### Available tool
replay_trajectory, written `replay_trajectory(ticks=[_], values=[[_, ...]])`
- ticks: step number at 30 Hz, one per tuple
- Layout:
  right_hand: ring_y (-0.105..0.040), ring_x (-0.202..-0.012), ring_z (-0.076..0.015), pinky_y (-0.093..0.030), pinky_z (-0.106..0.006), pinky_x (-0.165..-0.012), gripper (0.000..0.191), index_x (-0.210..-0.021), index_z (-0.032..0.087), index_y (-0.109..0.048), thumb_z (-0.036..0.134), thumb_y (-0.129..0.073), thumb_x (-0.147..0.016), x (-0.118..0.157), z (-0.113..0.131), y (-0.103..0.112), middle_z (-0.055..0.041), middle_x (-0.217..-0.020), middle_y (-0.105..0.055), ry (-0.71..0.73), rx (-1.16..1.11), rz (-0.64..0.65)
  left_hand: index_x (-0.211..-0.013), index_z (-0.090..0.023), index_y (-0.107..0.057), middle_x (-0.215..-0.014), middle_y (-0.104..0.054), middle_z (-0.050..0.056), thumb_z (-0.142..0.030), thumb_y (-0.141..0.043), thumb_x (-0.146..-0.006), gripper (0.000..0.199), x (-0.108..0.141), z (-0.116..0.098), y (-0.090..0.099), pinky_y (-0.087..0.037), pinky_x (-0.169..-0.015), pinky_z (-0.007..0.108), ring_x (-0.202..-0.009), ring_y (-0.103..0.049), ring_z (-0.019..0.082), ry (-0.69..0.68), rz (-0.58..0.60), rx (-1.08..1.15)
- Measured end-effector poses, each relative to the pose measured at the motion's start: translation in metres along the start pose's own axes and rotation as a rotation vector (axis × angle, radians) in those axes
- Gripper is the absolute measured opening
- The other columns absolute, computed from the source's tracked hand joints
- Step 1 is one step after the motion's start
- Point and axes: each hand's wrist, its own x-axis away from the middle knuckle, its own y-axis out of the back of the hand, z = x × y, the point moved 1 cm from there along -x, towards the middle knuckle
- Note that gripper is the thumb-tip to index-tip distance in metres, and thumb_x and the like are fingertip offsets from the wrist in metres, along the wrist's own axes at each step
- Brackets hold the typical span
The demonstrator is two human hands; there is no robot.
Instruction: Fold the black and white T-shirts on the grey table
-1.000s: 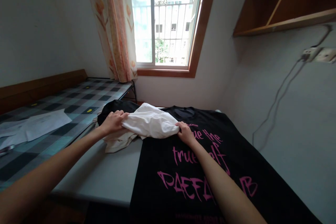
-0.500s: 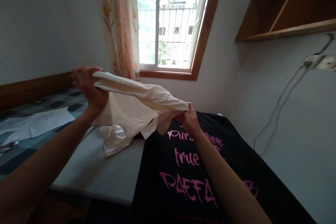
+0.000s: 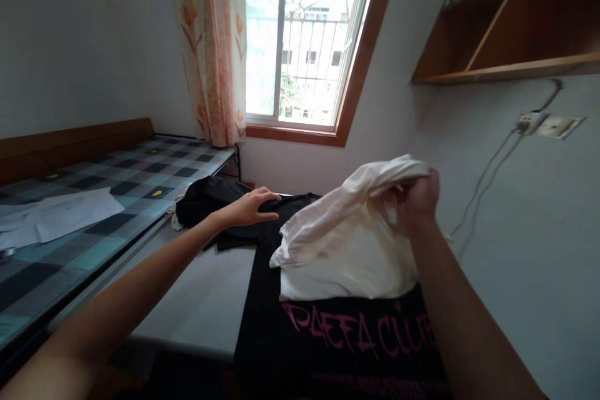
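A cream-white garment [image 3: 347, 256], its kind unclear in its folds, hangs from my right hand [image 3: 419, 197], whose fingers are closed on its upper edge. Its lower part lies over a black T-shirt [image 3: 262, 325] with pink lettering, spread on the light-coloured table. My left hand [image 3: 250, 207] is empty, thumb and fingers apart, just above the black cloth left of the white garment. Beyond my left wrist, a bunched black cloth [image 3: 209, 197] rests at the table's far left.
To the left is a bed with a checked cover [image 3: 140, 169] and papers [image 3: 77, 212] on it. The light tabletop [image 3: 187, 306] meets its side. A wooden shelf [image 3: 497, 72] juts from the right wall above a socket with cables [image 3: 529, 122]. The window [image 3: 309, 44] is ahead.
The white garment has swung from the left over to the right and down onto the black T-shirt. My left hand has let go of it; my right hand has moved right, still holding it.
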Motion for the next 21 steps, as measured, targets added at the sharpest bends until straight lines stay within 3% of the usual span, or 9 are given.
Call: replay_trajectory(ticks=[1, 2, 4, 7, 10, 14, 18, 21], values=[[-0.056, -0.066, -0.013, -0.049, -0.029, -0.062, 0.018, -0.093, 0.022, -0.052, 0.034, -0.042, -0.083, 0.018, -0.02, 0.0, 0.0008, -0.08, -0.058, -0.079, 0.112, -0.064, -0.127, -0.025, -0.058, -0.127, -0.055, 0.01, -0.047, -0.065, -0.08, 0.053, 0.005, 0.014, -0.011, -0.04, -0.101, 0.041, -0.117, -0.053, 0.027, 0.067, 0.089, -0.072], [-0.056, -0.068, -0.0143, -0.049, -0.03, -0.064, 0.017, -0.089, 0.021, -0.052, 0.034, -0.047, -0.08, 0.036, -0.037, -0.001, 0.0003, -0.077, -0.059, -0.122, 0.246, -0.047, -0.129, -0.026, -0.057, -0.13, -0.053, 0.011, -0.046, -0.069, -0.076, 0.058, 0.011, 0.028, -0.02, -0.038, -0.102, 0.045, -0.121, -0.051, 0.03, 0.136, 0.173, -0.138], [-0.057, -0.071, -0.0181, -0.05, -0.033, -0.067, 0.015, -0.084, 0.021, -0.052, 0.034, -0.051, -0.076, 0.074, -0.068, -0.007, -0.0031, -0.077, -0.061, -0.177, 0.439, 0.107, -0.133, -0.027, -0.055, -0.135, -0.049, 0.012, -0.046, -0.074, -0.069, 0.069, 0.023, 0.051, -0.034, -0.036, -0.104, 0.049, -0.125, -0.047, 0.034, 0.241, 0.285, -0.199], [-0.06, -0.072, -0.0232, -0.05, -0.039, -0.071, 0.018, -0.087, 0.022, -0.052, 0.036, -0.051, -0.076, 0.118, -0.098, -0.014, -0.0055, -0.078, -0.064, -0.218, 0.586, 0.332, -0.137, -0.031, -0.051, -0.139, -0.045, 0.011, -0.046, -0.078, -0.063, 0.08, 0.035, 0.072, -0.047, -0.036, -0.104, 0.047, -0.126, -0.046, 0.033, 0.284, 0.33, -0.15], [-0.062, -0.086, -0.0282, -0.049, -0.044, -0.082, 0.024, -0.096, 0.02, -0.054, 0.035, -0.051, -0.076, 0.137, -0.11, -0.017, -0.01, -0.09, -0.066, -0.114, 0.696, 0.379, -0.129, -0.034, -0.059, -0.134, -0.048, 0.008, -0.043, -0.079, -0.061, 0.071, 0.04, 0.081, -0.05, -0.039, -0.102, 0.044, -0.121, -0.049, 0.03, 0.248, 0.284, -0.106], [-0.062, -0.09, -0.0289, -0.048, -0.045, -0.085, 0.029, -0.102, 0.019, -0.055, 0.032, -0.049, -0.077, 0.14, -0.116, -0.016, -0.0118, -0.095, -0.066, -0.087, 0.736, 0.369, -0.085, -0.026, -0.075, -0.111, -0.059, 0.007, -0.04, -0.07, -0.07, 0.022, 0.041, 0.085, -0.052, -0.044, -0.097, 0.039, -0.107, -0.056, 0.026, 0.195, 0.188, -0.07], [-0.062, -0.09, -0.0284, -0.049, -0.044, -0.085, 0.031, -0.104, 0.019, -0.055, 0.029, -0.05, -0.076, 0.141, -0.118, -0.014, -0.0119, -0.097, -0.066, -0.078, 0.737, 0.373, -0.076, -0.022, -0.07, -0.085, -0.064, 0.004, -0.042, -0.061, -0.074, 0.023, 0.042, 0.089, -0.057, -0.052, -0.075, 0.032, -0.078, -0.061, 0.019, 0.272, 0.097, 0.116], [-0.062, -0.091, -0.0284, -0.049, -0.044, -0.085, 0.031, -0.105, 0.019, -0.055, 0.029, -0.049, -0.076, 0.142, -0.118, -0.013, -0.012, -0.097, -0.066, -0.074, 0.744, 0.374, -0.079, -0.019, -0.066, -0.074, -0.065, 0.003, -0.042, -0.058, -0.073, 0.025, 0.043, 0.1, -0.052, -0.051, -0.061, 0.028, -0.065, -0.06, 0.017, 0.433, -0.172, 0.278]])
